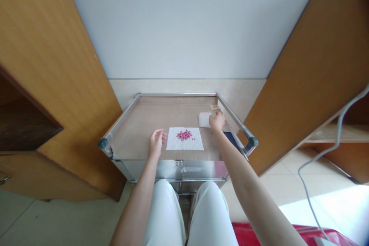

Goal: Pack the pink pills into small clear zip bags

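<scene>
A white paper sheet [185, 144] lies on the cart top [138, 127] with a small heap of several pink pills [184, 135] on it. My left hand [156, 141] rests on the cart just left of the sheet, palm up, fingers loosely curled and empty. My right hand [216, 120] reaches to the far right of the cart and touches a stack of small white packets [204, 119]; its fingers are curled on the stack's edge. A small tan tag [215, 107] lies just beyond.
The cart has a metal rail [235, 119] round its top. A dark flat object [232, 140] lies at the right under my forearm. Wooden cabinet doors [54, 65] stand open on both sides. A white cable [323, 153] hangs at the right.
</scene>
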`<state>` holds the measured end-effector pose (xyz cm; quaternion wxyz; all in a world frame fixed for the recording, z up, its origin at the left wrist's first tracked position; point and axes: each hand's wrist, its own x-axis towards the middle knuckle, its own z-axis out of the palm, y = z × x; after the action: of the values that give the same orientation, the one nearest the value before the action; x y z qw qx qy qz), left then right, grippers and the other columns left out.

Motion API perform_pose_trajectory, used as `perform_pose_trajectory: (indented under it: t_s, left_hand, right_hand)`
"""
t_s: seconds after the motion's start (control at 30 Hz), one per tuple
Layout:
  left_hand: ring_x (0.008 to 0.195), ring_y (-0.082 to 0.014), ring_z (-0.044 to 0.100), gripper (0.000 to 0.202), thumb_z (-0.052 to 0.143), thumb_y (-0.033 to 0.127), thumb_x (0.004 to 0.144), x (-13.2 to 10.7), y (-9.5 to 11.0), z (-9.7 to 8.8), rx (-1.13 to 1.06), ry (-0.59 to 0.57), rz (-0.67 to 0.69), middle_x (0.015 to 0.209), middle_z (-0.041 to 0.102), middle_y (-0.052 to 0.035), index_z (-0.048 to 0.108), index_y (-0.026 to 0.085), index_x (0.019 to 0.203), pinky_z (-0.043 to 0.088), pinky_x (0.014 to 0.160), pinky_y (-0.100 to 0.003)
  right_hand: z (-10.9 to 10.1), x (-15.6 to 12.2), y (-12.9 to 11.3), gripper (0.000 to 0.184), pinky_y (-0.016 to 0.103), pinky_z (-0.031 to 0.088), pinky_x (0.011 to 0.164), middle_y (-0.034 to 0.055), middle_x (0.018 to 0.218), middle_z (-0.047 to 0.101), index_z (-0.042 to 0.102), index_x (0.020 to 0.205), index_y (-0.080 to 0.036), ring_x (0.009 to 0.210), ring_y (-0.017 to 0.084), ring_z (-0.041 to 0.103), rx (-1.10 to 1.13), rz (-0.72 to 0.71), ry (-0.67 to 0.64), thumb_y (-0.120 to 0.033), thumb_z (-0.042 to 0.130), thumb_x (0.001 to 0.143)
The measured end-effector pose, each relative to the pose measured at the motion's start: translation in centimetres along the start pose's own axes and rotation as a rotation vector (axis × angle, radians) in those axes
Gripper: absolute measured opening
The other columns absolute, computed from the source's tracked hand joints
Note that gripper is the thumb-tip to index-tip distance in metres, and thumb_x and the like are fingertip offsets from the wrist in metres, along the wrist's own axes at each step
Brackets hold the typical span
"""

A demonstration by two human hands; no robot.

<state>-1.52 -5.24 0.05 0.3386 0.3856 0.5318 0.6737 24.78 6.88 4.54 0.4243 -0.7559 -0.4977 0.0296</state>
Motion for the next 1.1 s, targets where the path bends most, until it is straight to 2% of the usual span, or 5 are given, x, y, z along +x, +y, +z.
perform_pose_trajectory:
  t_s: [0.2,0.43,0.63,0.9,1.1]
  left_hand:
    - [0.051,-0.0097,0.054,0.023,0.052,0.033,0.069,0.5,-0.2,0.5,0.003,-0.009,0.017,0.064,0.06,-0.0033,0.054,0.014,0.081,0.042,0.047,-0.02]
    - [0.046,-0.0093,0.053,0.025,0.053,0.036,0.066,1.5,-0.1,1.6,-0.051,-0.054,-0.017,0.06,0.059,-0.0018,0.055,0.014,0.078,0.041,0.047,-0.021]
    - [0.044,-0.0095,0.052,0.021,0.053,0.031,0.063,2.0,-0.3,1.4,-0.098,-0.109,-0.119,0.057,0.059,-0.002,0.055,0.013,0.074,0.041,0.047,-0.022]
    - [0.045,-0.0093,0.051,0.019,0.052,0.028,0.063,1.8,-0.6,1.1,-0.13,-0.104,-0.123,0.055,0.058,-0.0014,0.055,0.013,0.073,0.039,0.047,-0.021]
    - [0.045,-0.0089,0.051,0.019,0.052,0.028,0.063,1.8,-0.7,1.0,-0.121,-0.121,-0.117,0.055,0.058,-0.0016,0.055,0.012,0.073,0.038,0.046,-0.02]
  right_hand:
    - [-1.2,-4.2,-1.0,0.028,0.03,0.036,0.076,0.0116,0.091,0.056,0.052,0.092,-0.011,0.083,0.02,0.049,0.245,-0.183,0.102,-0.025,0.039,0.072]
    - [-0.2,-9.0,0.5,0.03,0.022,0.038,0.054,0.0017,0.058,0.056,0.054,0.065,-0.015,0.053,0.012,0.049,0.676,-0.083,-0.239,-0.041,0.041,0.073]
    - [1.0,-8.8,1.2,0.031,0.021,0.035,0.046,0.0007,0.052,0.055,0.056,0.062,-0.014,0.046,0.011,0.046,0.736,0.037,-0.338,-0.043,0.046,0.068]
    - [0.8,-9.0,1.2,0.032,0.021,0.036,0.048,0.0012,0.053,0.056,0.057,0.063,-0.014,0.048,0.012,0.047,0.726,0.024,-0.374,-0.043,0.046,0.068]
    - [-0.3,-8.2,0.7,0.03,0.023,0.039,0.06,0.0049,0.068,0.058,0.054,0.072,-0.014,0.062,0.014,0.051,0.682,-0.042,-0.14,-0.041,0.043,0.072]
